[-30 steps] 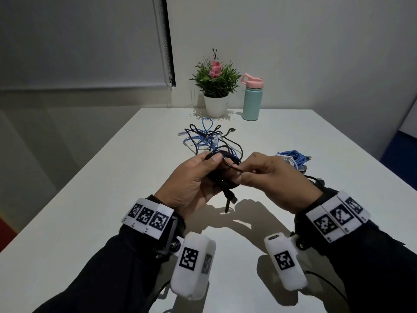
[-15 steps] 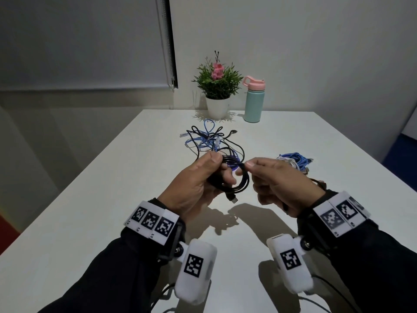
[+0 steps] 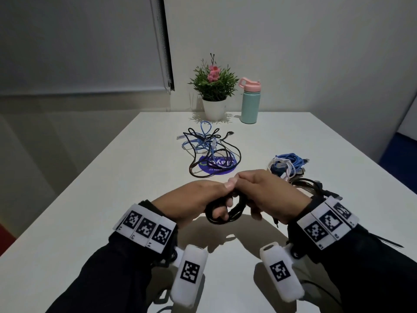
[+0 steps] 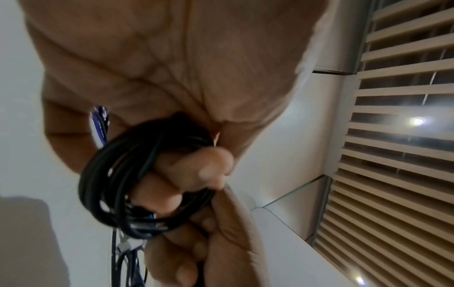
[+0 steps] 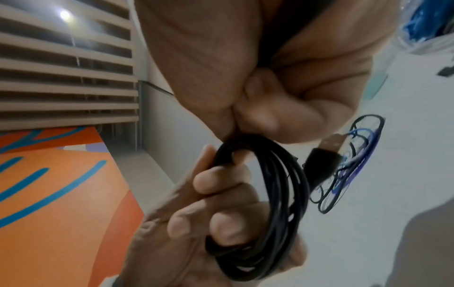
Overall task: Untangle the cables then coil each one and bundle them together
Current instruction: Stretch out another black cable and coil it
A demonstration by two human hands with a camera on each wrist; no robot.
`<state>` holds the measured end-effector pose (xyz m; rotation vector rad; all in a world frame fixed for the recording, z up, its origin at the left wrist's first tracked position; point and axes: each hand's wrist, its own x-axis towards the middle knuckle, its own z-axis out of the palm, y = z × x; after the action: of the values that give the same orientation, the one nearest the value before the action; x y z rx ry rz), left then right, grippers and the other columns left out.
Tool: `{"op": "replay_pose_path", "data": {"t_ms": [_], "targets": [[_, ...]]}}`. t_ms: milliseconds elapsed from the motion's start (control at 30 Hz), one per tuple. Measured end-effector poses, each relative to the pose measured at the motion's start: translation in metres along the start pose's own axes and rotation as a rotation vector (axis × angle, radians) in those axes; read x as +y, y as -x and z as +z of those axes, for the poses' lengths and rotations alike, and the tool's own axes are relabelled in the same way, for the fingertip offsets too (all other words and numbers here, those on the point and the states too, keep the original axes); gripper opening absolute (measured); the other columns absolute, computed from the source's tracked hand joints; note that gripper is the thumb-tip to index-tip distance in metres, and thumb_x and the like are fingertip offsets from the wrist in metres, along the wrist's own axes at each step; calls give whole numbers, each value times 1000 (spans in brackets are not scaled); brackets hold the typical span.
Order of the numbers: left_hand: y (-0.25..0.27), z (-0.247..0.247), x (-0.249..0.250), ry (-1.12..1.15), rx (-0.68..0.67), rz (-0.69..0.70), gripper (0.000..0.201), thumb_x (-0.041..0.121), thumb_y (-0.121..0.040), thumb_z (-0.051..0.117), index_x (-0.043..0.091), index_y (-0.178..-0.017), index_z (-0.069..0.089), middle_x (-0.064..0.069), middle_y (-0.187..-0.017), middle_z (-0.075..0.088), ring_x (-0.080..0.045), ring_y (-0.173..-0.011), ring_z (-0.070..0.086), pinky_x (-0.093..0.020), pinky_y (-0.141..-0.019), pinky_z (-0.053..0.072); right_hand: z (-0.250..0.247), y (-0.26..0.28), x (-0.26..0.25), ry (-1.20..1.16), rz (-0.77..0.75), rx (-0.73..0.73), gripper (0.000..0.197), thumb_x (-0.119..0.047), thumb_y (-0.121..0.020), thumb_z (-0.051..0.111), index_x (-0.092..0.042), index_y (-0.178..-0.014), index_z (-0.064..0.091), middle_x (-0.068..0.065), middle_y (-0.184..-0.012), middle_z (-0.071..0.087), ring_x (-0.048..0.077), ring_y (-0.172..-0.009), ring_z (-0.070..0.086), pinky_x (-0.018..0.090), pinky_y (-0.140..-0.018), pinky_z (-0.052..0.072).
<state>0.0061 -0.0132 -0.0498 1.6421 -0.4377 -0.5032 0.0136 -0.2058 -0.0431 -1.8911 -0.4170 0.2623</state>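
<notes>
A black cable coil (image 3: 228, 216) hangs between both hands above the near middle of the white table (image 3: 112, 199). My left hand (image 3: 216, 199) grips it with fingers curled through the loops (image 4: 137, 184). My right hand (image 3: 255, 199) pinches the top of the same coil (image 5: 282, 194), and its USB plug (image 5: 326, 155) sticks out beside the fingers. A tangle of black and blue cables (image 3: 209, 150) lies farther back. A coiled blue and white bundle (image 3: 286, 163) and a black coil (image 3: 313, 188) lie to the right.
A purple round sticker (image 3: 216, 166) lies under the tangle. A potted plant (image 3: 214, 91) and a teal bottle with a pink lid (image 3: 250, 102) stand at the table's far edge. A window blind (image 3: 79, 41) covers the left wall.
Both hands have come down and toward me with the black coil, uncovering the tangle behind. The right hand has moved from pinching a loose strand to pressing against the left thumb on the coil.
</notes>
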Motion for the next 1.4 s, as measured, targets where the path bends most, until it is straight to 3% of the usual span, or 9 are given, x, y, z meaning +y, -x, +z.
{"op": "replay_pose_path", "data": {"t_ms": [100, 233, 433, 600, 800, 933, 1033, 1233, 1400], "targets": [[-1, 2, -3, -8, 13, 82, 35, 43, -96, 49, 14, -77, 53, 2, -58, 38, -16, -65, 50, -28, -71, 39, -8, -2, 1, -31, -54, 92, 21, -26, -99, 56, -14, -83, 62, -10, -48, 39, 12, -42, 29, 21, -42, 25], [-1, 5, -3, 43, -53, 135, 32, 38, -100, 46, 14, -80, 53, 11, -60, 44, -14, -64, 46, -24, -65, 34, -24, -4, 2, -16, -202, 176, 8, -18, -94, 64, -15, -88, 67, -14, -55, 52, 0, -45, 40, 17, -42, 32], [1, 2, -1, -360, 75, 105, 20, 44, -91, 60, 27, -81, 56, 12, -72, 56, -7, -69, 52, -24, -69, 40, -18, -4, 13, 82, 11, -17, 18, -22, -93, 61, -21, -80, 72, -5, -56, 59, 7, -43, 35, 23, -44, 30], [-6, 3, -3, -387, 246, 248, 16, 14, -96, 62, 19, -95, 48, 14, -67, 52, -6, -61, 41, -20, -57, 34, -21, -2, 9, -60, 25, -101, 16, -20, -89, 62, -16, -77, 73, 4, -61, 63, 6, -40, 36, 19, -41, 26], [-6, 12, 0, -193, 216, 287, 5, 21, -88, 54, 17, -90, 55, 14, -62, 53, -8, -59, 41, -17, -57, 36, -19, -3, 6, -73, 31, 18, 18, -14, -89, 68, -13, -72, 71, -5, -49, 58, 4, -37, 41, 13, -39, 34], [-10, 6, -7, -192, 306, 171, 19, 35, -83, 51, 19, -92, 58, 7, -65, 54, -13, -64, 48, -32, -69, 37, -19, -1, -3, 244, -137, 290, 4, -24, -89, 70, -21, -92, 72, -9, -72, 67, 8, -62, 55, 22, -58, 44], [-13, 4, -11, -202, 355, 112, 44, 41, -80, 50, 10, -111, 59, 4, -71, 52, -16, -68, 48, -35, -72, 36, -23, 7, -18, 318, -301, 486, 4, -29, -90, 67, -26, -89, 71, -11, -73, 67, 8, -68, 59, 26, -66, 48], [-20, 6, -15, -178, 531, 156, 21, 39, -77, 49, 21, -85, 55, 12, -59, 55, -8, -57, 49, -31, -64, 40, -14, 22, -35, 414, -256, 73, 9, -34, -88, 70, -30, -91, 78, -18, -70, 70, -4, -64, 62, 13, -63, 47], [-20, 13, -16, 86, 428, 178, 31, 29, -81, 61, 3, -96, 58, 2, -60, 57, -15, -62, 52, -40, -75, 42, -10, 17, -25, 586, -198, 88, 23, -36, -86, 73, -29, -107, 76, -10, -97, 76, 0, -88, 66, 28, -83, 52]]}}
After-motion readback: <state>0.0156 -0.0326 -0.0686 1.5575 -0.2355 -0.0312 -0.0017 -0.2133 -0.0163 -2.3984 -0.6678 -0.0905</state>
